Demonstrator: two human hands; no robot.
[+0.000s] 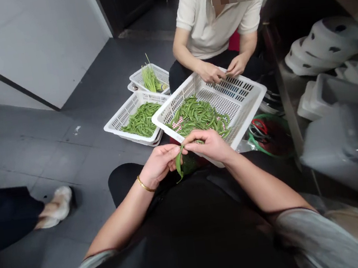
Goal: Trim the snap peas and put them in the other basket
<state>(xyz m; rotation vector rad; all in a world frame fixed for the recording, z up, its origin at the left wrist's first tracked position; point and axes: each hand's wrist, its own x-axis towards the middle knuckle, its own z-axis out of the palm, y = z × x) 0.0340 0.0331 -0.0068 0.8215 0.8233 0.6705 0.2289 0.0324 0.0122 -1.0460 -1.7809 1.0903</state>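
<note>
A green bean pod hangs between my two hands, over my lap. My left hand is closed, pinching the pod near its upper part, with a gold bangle on the wrist. Thumb and fingers of my right hand are pinched on the pod's top end. Just beyond them, a large white slotted basket holds a heap of green pods. Left of it, a second white basket carries more green pods.
A co-worker sits opposite, both hands over the large basket's far rim. Behind the left basket, a smaller basket holds long green stalks. At right are grey bins, white containers and red-handled scissors. Someone's foot is at left.
</note>
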